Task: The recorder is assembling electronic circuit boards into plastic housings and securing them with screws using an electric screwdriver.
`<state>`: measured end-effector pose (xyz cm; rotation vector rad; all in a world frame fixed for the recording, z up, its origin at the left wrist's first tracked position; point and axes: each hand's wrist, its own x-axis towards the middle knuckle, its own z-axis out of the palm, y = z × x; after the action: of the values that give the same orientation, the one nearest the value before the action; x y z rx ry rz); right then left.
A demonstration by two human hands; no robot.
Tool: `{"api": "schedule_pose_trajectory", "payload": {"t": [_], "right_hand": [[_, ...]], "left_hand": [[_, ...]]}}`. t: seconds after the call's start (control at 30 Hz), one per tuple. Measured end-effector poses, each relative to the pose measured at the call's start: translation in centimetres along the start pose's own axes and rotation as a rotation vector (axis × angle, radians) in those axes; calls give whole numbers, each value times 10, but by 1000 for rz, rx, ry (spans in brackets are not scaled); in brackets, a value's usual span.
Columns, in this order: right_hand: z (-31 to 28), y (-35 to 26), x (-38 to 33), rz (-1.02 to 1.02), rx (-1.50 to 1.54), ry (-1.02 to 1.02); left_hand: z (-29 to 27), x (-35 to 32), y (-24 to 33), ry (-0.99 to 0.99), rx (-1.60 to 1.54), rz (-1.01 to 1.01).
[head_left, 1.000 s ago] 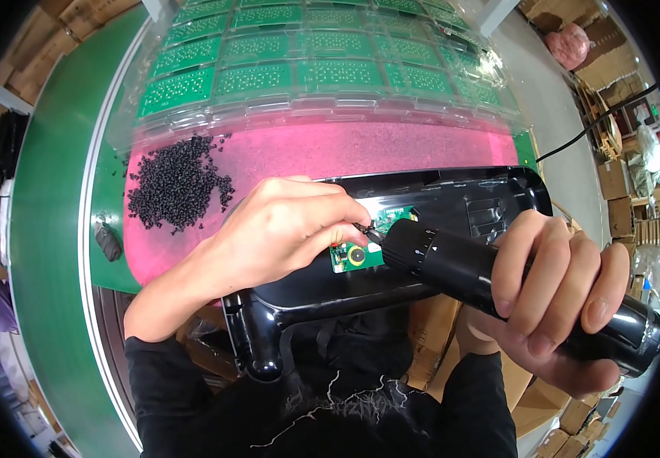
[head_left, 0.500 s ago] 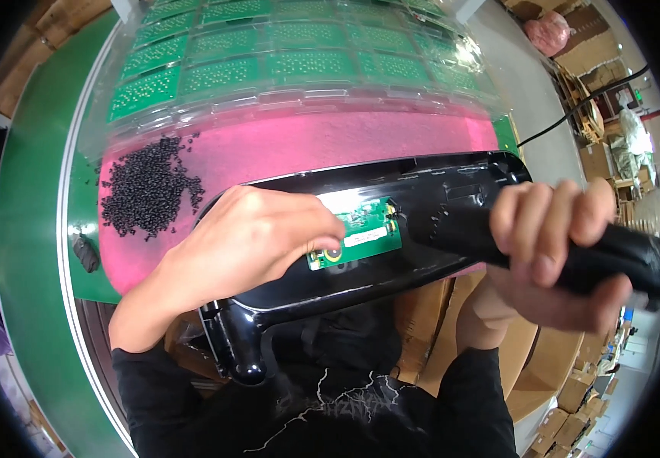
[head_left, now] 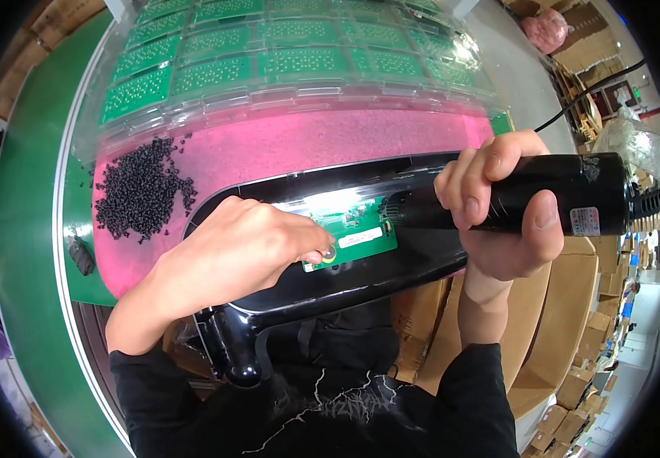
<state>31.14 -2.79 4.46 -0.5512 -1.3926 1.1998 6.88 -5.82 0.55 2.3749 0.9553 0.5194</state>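
A glossy black plastic housing point(head_left: 284, 294) lies in front of me, with a green circuit board point(head_left: 372, 243) set in its middle. At the board's left end my left hand point(head_left: 250, 244) is closed, thumb and fingers pinched together beside a round, yellow-ringed part. What sits between those fingertips is hidden. My right hand point(head_left: 502, 206) wraps round a thick black corded electric screwdriver point(head_left: 567, 191), held almost level over the housing's right side. Its narrower front end reaches the board's right edge, and the tip cannot be made out.
A heap of small black screws point(head_left: 143, 191) lies on the pink mat point(head_left: 292, 141) at the left. Clear trays point(head_left: 299, 95) of green boards stand across the back. A dark lump point(head_left: 80, 256) rests by the mat's left edge. Cardboard boxes point(head_left: 559, 305) stand at the right.
My right hand and the screwdriver have moved up and left, and the screwdriver's cord end now shows. My left hand stays pinched at the board, shifted only slightly.
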Motion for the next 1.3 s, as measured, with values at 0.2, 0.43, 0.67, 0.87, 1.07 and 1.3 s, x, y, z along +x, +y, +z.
{"api": "schedule_pose_trajectory", "payload": {"t": [0.2, 0.43, 0.67, 0.87, 1.07, 1.3], "right_hand": [[5, 3, 12, 35, -5, -74], [8, 8, 16, 81, -20, -183], [15, -2, 3, -12, 58, -99], [20, -27, 4, -185, 429, -180], [31, -20, 7, -224, 417, -178], [33, -3, 5, -28, 248, -181]], "left_hand": [[-2, -1, -1, -7, -43, -44], [-6, -1, 1, -77, -54, -127], [0, -1, -4, -40, -64, -82], [-1, 9, -5, 232, -366, 73], [-7, 4, -3, 244, -270, 39], [-7, 10, -11, 479, -177, 71]]}}
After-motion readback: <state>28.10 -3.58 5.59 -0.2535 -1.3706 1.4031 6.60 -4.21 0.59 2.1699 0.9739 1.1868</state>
